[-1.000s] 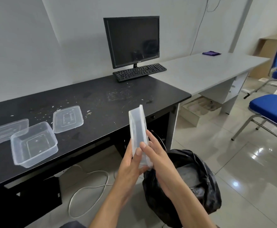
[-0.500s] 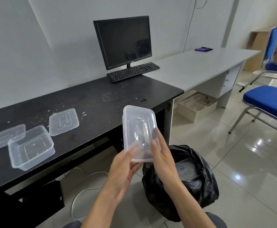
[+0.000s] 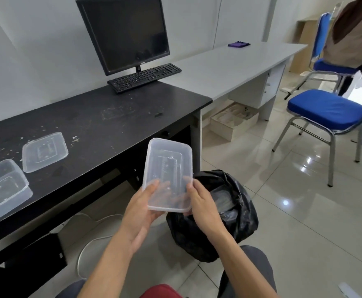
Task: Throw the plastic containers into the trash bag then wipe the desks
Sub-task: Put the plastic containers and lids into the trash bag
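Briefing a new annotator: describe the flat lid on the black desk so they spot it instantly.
Find the black desk, left of the white desk. Toward its left end lies a clear lid. Unlike the deep open container beside it and the held container, it is thin and flat.

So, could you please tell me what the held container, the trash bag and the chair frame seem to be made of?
Container: thin clear plastic, slightly cloudy; what lies behind shows through it.
Trash bag: thin black plastic film, glossy; it crumples into soft folds with highlights.
Chair frame: probably chromed metal tube; it gives bright, mirror-like reflections.
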